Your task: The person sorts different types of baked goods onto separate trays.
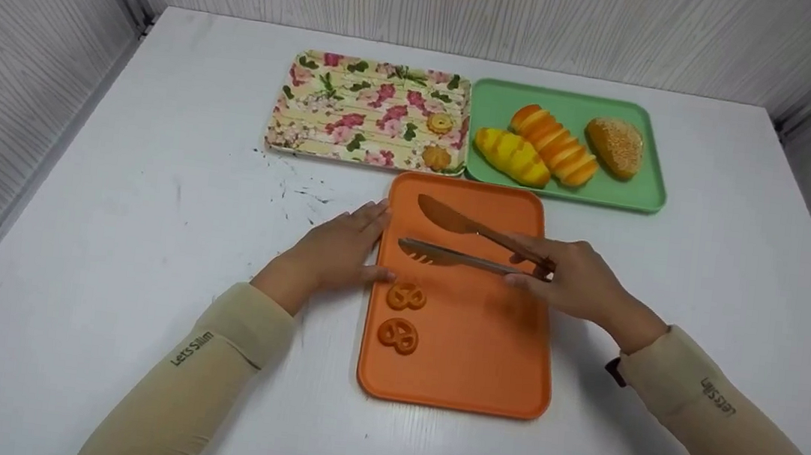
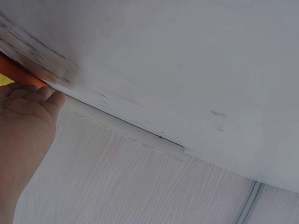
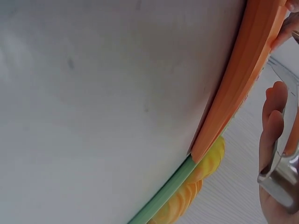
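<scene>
White surface (image 1: 149, 231) beneath both hands, with wood-grain panels (image 1: 444, 5) closing off the far side. Between the hands, an orange tray (image 1: 467, 362), long sides running away from the body. Left hand (image 1: 339, 251) grasping nothing: fingers laid fairly straight along the tray's left edge, thumb reaching over the rim. Right hand (image 1: 577, 279) at the opposite edge, pinching metal tongs (image 1: 484, 233) near the handle end, arms spread apart, tips toward the left hand. Tongs seemingly raised, judging by the soft shadow below; exact clearance impossible to tell. Just beside the left thumb, an upper pretzel (image 1: 406, 296); nearer the body, a lower pretzel (image 1: 398, 336), both well apart from the right hand. Beyond the left hand, a floral tray (image 1: 357, 113) with two cookies (image 1: 440, 122); beyond the right, a green tray (image 1: 584, 103) with three breads (image 1: 554, 145).

Likely step in hand: working the tongs over the orange tray. Best to brace the rim with the left hand, thumb clear of the tips. For either pretzel, swing the tips toward the body, lower both evenly, straddle, then squeeze lightly, thin loops being liable to twist or slip.
</scene>
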Available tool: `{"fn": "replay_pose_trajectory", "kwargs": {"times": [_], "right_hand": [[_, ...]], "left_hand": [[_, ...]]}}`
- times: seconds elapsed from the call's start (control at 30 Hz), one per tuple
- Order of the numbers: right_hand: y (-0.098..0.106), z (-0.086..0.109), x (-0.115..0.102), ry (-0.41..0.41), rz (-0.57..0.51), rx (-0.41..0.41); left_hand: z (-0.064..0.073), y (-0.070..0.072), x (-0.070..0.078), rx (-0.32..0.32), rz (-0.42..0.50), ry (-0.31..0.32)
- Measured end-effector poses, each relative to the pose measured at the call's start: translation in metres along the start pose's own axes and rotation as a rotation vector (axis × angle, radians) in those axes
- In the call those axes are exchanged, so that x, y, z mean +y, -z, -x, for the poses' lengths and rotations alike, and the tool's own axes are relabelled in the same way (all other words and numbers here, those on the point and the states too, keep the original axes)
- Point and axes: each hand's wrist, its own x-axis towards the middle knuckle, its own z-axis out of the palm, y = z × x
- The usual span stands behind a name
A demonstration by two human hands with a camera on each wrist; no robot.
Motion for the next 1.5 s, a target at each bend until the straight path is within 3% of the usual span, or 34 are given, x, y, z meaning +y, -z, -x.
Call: {"fn": "replay_pose_trajectory", "kwargs": {"times": [0.5,1.0,1.5], "right_hand": [[-0.004,0.013,-0.004,0.041,-0.034,-0.096],[-0.005,0.011,-0.01,0.078,-0.004,-0.158],[-0.012,0.013,-0.018,0.105,0.082,-0.118]], "left_hand": [[0.0,0.0,-0.001,0.002,-0.018,-0.002],[0.0,-0.001,-0.001,0.007,-0.015,-0.008],[0.0,0.0,0.0,0.0,-0.022,-0.005]]}}
